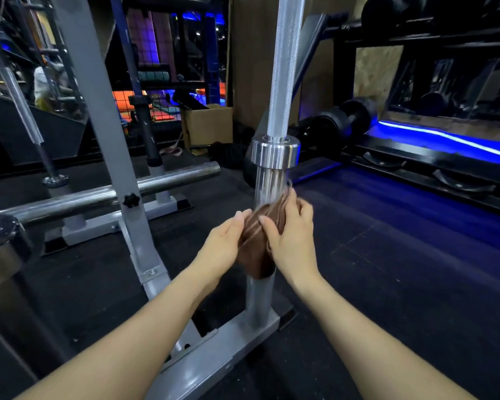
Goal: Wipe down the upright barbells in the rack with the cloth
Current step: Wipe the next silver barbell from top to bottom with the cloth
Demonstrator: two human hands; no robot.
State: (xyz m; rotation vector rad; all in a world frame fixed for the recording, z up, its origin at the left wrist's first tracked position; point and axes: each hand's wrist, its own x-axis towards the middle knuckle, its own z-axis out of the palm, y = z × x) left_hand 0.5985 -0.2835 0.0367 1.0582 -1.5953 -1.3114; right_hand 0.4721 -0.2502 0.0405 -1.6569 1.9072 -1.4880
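Note:
A chrome barbell [285,67] stands upright in the grey rack's floor sleeve [259,301], its knurled shaft rising out of frame above a shiny collar [274,153]. A brown cloth [256,241] is wrapped round the smooth sleeve below that collar. My left hand [223,243] presses the cloth from the left with nearly straight fingers. My right hand [289,235] curls round the cloth and the bar from the right. A second upright barbell [20,102] stands at the far left, away from both hands.
The grey rack's slanted post [98,111] and base beam [214,347] lie just left of and below my arms. A horizontal chrome bar [127,189] crosses behind. Black dumbbells [341,122] and a blue-lit shelf sit to the right. A cardboard box [208,122] stands behind.

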